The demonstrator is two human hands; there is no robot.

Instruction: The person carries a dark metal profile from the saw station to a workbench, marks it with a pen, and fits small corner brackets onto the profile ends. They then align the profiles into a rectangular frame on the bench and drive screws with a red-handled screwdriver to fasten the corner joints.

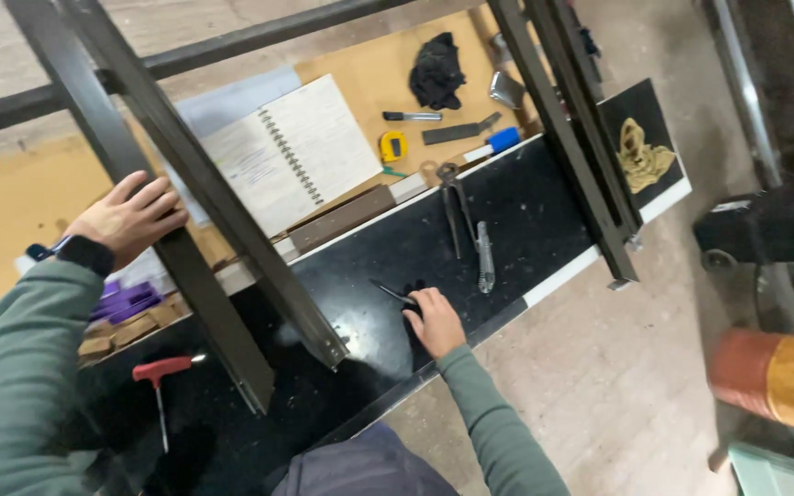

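On the glossy black worktop (526, 211), the right hand (434, 320) rests with fingers curled around a small black tool (395, 294), thin and pointed, which lies on the dark surface just left of the fingertips; how tightly it is pinched cannot be told. The left hand (129, 219) lies open and flat, fingers spread, against the side of a dark metal frame bar (153, 230), a smooth, matte rectangular section; a dark watch sits on that wrist. Two such long bars slant side by side across the bench, and a further pair (570, 138) runs down at the right, joined by a cross rail (232, 41) at the top. Behind the black slab lies a strip of pale brown board (374, 73), carrying one open spiral-bound notebook (291, 152), one yellow tape measure (393, 146), one crumpled black cloth (436, 72) and one marker (413, 116). One pair of steel pincers (453, 204) and one grey utility knife (484, 258) lie just beyond the right hand. One red T-handled key (162, 378) lies near the left forearm. Both sleeves are soft green knit.
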